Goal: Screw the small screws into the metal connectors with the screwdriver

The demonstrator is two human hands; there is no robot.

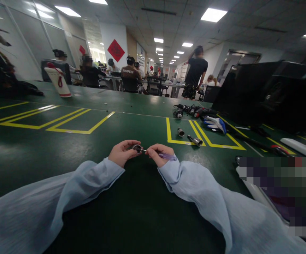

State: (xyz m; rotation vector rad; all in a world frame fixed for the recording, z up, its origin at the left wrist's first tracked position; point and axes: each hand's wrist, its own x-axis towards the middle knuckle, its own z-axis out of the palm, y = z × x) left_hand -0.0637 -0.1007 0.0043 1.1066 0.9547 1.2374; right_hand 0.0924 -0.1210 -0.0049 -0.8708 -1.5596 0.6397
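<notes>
Above the green tabletop, my left hand [123, 152] is closed on a small round metal part [137, 148] with a dark inside, its open side turned toward my right hand. My right hand [160, 153] grips a screwdriver [167, 156] with a clear purple handle. Its thin shaft points left, and the tip meets the round part; whether it sits in a screw is too small to see. Beyond my right hand, two metal socket-like pieces [181, 132] lie in a yellow-taped box on the table.
Yellow tape lines [68, 131] mark the green table [89, 155]. A white and blue glove [214, 124] and dark cabled tools [186, 111] lie at the back right. A white cup [59, 82] stands back left. A dark monitor [251, 91] rises at right. People sit and stand beyond.
</notes>
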